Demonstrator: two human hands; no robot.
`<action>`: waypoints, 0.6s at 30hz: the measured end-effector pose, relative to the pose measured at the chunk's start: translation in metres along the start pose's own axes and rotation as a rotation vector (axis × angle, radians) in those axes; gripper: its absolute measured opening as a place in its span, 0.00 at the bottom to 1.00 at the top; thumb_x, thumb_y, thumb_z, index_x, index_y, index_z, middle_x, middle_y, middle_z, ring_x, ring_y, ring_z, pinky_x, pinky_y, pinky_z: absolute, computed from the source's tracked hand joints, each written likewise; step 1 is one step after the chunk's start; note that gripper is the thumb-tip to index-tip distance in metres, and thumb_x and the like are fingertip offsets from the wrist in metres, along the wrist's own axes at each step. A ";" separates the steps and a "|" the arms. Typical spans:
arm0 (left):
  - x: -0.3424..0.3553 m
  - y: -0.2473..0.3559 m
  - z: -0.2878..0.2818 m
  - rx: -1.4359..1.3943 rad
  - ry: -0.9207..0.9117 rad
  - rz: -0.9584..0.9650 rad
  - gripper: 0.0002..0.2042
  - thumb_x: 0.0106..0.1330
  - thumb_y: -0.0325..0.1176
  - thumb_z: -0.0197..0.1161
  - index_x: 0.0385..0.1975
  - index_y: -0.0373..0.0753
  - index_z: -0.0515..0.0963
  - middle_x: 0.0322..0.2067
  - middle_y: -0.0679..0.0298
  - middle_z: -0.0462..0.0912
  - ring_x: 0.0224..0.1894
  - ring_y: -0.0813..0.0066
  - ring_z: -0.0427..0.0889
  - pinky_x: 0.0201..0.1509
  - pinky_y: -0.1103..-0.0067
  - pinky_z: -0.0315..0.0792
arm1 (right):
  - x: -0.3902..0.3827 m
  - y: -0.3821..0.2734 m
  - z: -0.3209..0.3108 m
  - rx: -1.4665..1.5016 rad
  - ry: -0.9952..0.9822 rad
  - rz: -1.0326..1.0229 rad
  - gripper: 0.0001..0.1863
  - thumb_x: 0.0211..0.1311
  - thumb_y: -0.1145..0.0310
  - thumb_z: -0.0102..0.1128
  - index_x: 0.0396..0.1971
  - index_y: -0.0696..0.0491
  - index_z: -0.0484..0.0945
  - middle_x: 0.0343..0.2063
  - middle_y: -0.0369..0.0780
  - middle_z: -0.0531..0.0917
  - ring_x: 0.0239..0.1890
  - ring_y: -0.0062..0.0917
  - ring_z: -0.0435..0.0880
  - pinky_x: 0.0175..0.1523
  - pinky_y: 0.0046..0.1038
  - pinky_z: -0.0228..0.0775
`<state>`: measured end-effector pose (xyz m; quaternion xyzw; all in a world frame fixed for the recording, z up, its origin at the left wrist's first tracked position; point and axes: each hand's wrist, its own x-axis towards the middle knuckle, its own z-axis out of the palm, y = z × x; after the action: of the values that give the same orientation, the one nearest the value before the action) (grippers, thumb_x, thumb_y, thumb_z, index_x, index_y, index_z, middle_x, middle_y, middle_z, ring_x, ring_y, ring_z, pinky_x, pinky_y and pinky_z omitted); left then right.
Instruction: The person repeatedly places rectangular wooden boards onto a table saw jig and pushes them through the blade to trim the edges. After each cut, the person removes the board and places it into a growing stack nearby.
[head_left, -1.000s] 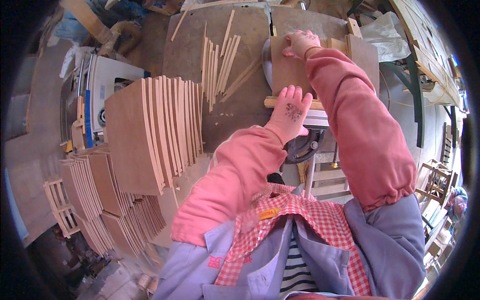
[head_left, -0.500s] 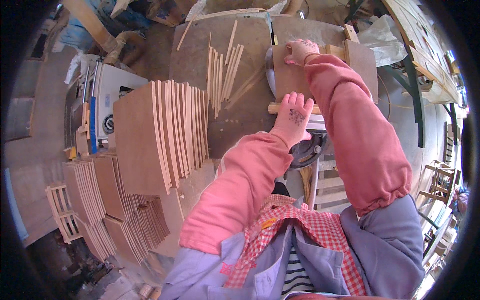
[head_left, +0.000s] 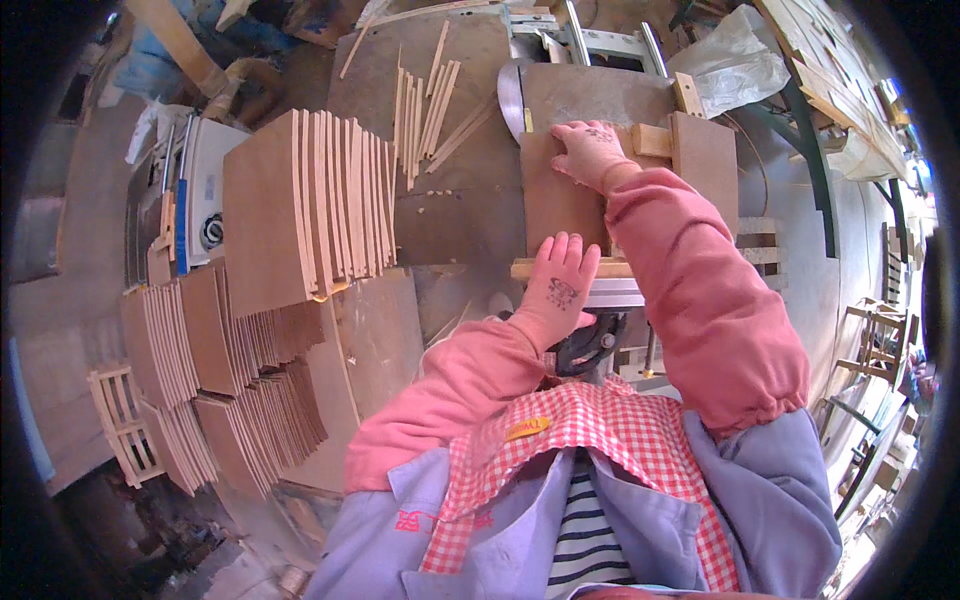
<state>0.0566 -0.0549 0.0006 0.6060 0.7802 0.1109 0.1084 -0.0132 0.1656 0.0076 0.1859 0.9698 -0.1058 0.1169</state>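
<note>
A thin brown board point(head_left: 550, 215) lies on a sliding carriage beside a shiny round saw blade point(head_left: 511, 98). My right hand point(head_left: 592, 155) rests on it, fingers bent at its far edge and thumb on its face. Along the board's near edge runs a pale wooden strip point(head_left: 615, 269). My left hand point(head_left: 560, 285) grips this strip, its fingers laid over the top toward the board and its thumb below, next to the metal rail point(head_left: 613, 293). The undersides of both hands are hidden.
Thin wooden sticks point(head_left: 437, 105) lie scattered on the table point(head_left: 455, 225) left of the blade. A tall stack of boards point(head_left: 262, 200) stands further left, with more stacked boards point(head_left: 245, 435) below. A small wood block point(head_left: 652, 140) and another board point(head_left: 705, 165) sit right of my right hand.
Both hands, the board and the strip have slid toward me along the blade. More of the blade and a metal frame beyond it now show. My view has shifted slightly.
</note>
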 end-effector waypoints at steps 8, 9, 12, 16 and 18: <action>-0.042 0.016 0.013 -0.140 0.117 -0.044 0.41 0.47 0.56 0.77 0.58 0.35 0.73 0.54 0.50 0.76 0.59 0.52 0.73 0.66 0.60 0.63 | -0.147 0.142 -0.003 0.257 0.606 0.030 0.31 0.59 0.61 0.69 0.61 0.57 0.73 0.58 0.51 0.78 0.61 0.48 0.75 0.67 0.40 0.66; -0.043 0.008 0.012 -0.252 0.175 -0.141 0.38 0.49 0.56 0.77 0.54 0.35 0.75 0.50 0.50 0.79 0.55 0.53 0.76 0.63 0.61 0.67 | -0.168 0.163 0.002 0.362 0.563 0.169 0.34 0.59 0.59 0.70 0.62 0.59 0.72 0.59 0.52 0.77 0.62 0.46 0.75 0.67 0.39 0.66; -0.052 -0.022 0.008 -0.560 0.255 -0.632 0.25 0.59 0.55 0.72 0.37 0.35 0.79 0.39 0.51 0.84 0.43 0.55 0.83 0.51 0.63 0.73 | -0.223 0.213 0.029 0.530 0.531 0.356 0.39 0.60 0.55 0.72 0.64 0.64 0.68 0.62 0.55 0.75 0.62 0.41 0.76 0.67 0.37 0.66; -0.046 -0.043 0.015 -0.897 -0.094 -0.597 0.28 0.62 0.59 0.68 0.33 0.31 0.81 0.29 0.55 0.84 0.34 0.64 0.81 0.40 0.68 0.74 | -0.263 0.228 0.071 0.773 0.431 0.496 0.44 0.61 0.52 0.72 0.68 0.66 0.62 0.65 0.52 0.72 0.63 0.35 0.75 0.66 0.34 0.66; -0.042 -0.045 0.022 -0.954 -0.103 -0.642 0.28 0.62 0.58 0.69 0.33 0.31 0.82 0.29 0.59 0.84 0.33 0.69 0.80 0.37 0.70 0.73 | -0.273 0.226 0.080 1.100 0.317 0.476 0.45 0.62 0.55 0.72 0.70 0.65 0.59 0.65 0.49 0.71 0.65 0.33 0.72 0.68 0.31 0.64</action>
<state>0.0316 -0.1061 -0.0325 0.2275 0.7825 0.3823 0.4356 0.3354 0.2597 -0.0321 0.4435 0.7108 -0.5324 -0.1212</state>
